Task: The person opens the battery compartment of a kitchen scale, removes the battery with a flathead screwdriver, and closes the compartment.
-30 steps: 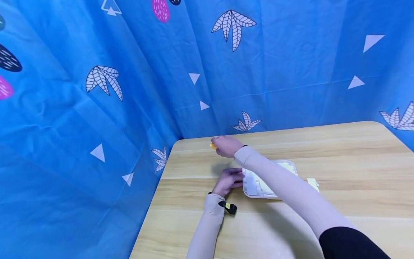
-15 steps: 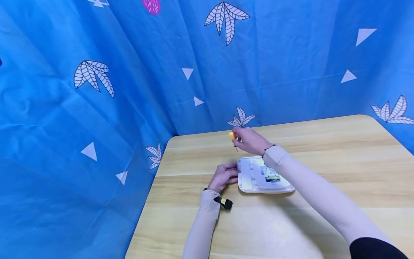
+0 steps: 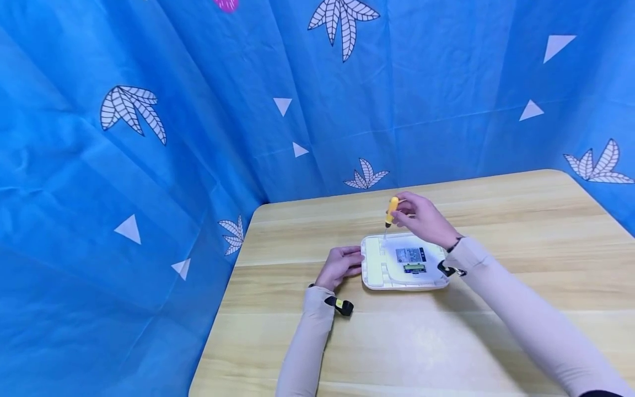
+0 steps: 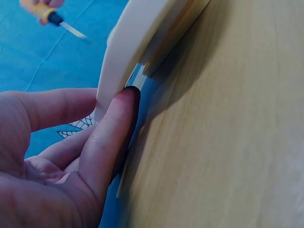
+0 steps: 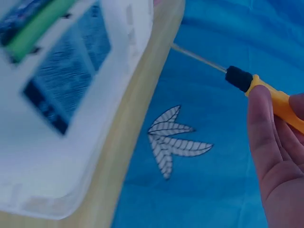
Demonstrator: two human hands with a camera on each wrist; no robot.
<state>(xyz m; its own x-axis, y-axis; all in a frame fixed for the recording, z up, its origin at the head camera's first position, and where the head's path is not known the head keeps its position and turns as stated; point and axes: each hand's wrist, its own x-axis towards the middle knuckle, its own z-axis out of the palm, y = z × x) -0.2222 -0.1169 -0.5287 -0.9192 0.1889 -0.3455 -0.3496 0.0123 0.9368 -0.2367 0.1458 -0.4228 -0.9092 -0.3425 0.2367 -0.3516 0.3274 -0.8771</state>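
Note:
A white plastic device (image 3: pixel 375 264) lies underside up on the wood-grain table, showing a printed label (image 3: pixel 410 255) and a battery slot (image 3: pixel 414 268) with a green battery in it. My left hand (image 3: pixel 338 267) pinches its left edge; in the left wrist view the fingers (image 4: pixel 107 137) grip the white rim (image 4: pixel 123 52) from both sides. My right hand (image 3: pixel 421 218) holds a screwdriver (image 3: pixel 392 210) by its yellow handle, shaft pointing down at the device's far edge. In the right wrist view the metal shaft (image 5: pixel 199 59) shows beyond the black collar.
A blue patterned curtain (image 3: pixel 317 110) hangs behind the table and along its left side. The table (image 3: pixel 521 220) extends to the right of the device, with its far edge close to the curtain.
My right hand has moved right with the screwdriver, from beyond the device's left side to over its far edge, and the screwdriver has turned shaft down. My left hand stays at the edge.

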